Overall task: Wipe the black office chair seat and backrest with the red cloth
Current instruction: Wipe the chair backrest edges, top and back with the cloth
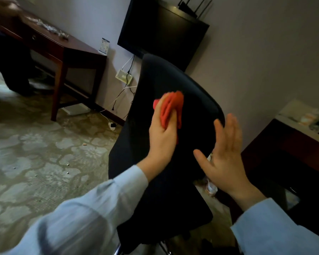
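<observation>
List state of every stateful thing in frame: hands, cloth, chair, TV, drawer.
left hand: grips the red cloth, pressing it on the backrest.
right hand: open, fingers straight, holds nothing; contact with the backrest unclear from blur.
red cloth: bunched up, against the backrest.
backrest: cloth on its front face, near the middle.
TV: screen dark.
desk drawer: closed.

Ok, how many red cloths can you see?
1. The red cloth is bunched in the left hand, against the chair backrest. The right hand is empty; others may be hidden.
</observation>
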Demonstrator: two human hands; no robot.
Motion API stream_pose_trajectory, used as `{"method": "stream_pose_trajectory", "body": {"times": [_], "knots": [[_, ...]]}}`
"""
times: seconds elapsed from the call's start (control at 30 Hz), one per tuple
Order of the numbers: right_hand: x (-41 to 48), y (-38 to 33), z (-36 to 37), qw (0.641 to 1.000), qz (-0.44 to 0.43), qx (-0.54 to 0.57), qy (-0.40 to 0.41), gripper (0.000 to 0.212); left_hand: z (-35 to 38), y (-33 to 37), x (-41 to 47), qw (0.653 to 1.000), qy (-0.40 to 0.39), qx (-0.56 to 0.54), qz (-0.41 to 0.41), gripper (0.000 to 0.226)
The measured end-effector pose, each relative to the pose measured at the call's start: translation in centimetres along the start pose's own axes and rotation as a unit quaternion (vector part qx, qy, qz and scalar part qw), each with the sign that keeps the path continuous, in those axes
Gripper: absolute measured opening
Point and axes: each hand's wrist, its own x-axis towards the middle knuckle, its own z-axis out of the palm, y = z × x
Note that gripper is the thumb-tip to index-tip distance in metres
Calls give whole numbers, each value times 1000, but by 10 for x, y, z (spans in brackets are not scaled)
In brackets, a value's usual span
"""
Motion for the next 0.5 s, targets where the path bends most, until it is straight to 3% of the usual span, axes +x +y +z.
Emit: {"method": "stream_pose_trajectory", "body": {"times": [0.17,0.33,0.5], "knots": [[3,1,3,993,48,101,-48,105,29,-12,8,988,-96,80,94,52],[4,0,4,994,62,89,-22,98,14,-53,-15,958,-129,161,201,50],[-2,-12,7,994,81,66,-1,116,-7,-78,-43,935,-171,188,248,37]]}}
